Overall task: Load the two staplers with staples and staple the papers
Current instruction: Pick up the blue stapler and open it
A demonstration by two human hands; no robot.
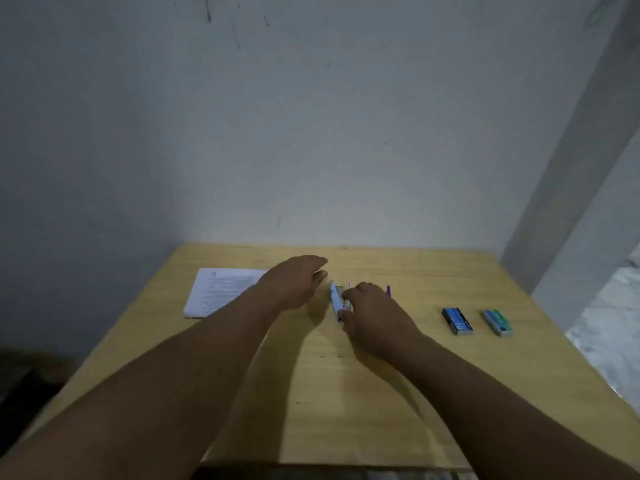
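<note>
Nearest the bottom of the frame I had only my two forearms reaching up across the wooden table (pixel 346 410), converging on the middle, which made sense since the work sat there.

My right hand (pixel 375 320) lay just right of centre, its fingers curled down onto the light blue stapler (pixel 335 301), thumb at the near end and fingertips further up; I judged it was gripping the stapler to lift or steady it for loading, though the blur hid exactly how the fingers closed. The stapler lay lengthwise on the table, pointing away from me.

My left hand (pixel 294 282) hovered just left of the stapler, fingers relaxed and spread apart, holding nothing, probably coming in to help open the top.

At the right of the frame, well apart from my hands, sat two staple boxes, a blue one (pixel 457 321) and a teal one (pixel 497 322), side by side and untouched, so loading was not yet begun.

Something purple (pixel 388 291) peeked out past my right hand; perhaps the second stapler, I could not tell.

Farthest, at middle left, the papers (pixel 221 289) lay stacked flat, partly under my left forearm in view.
</note>
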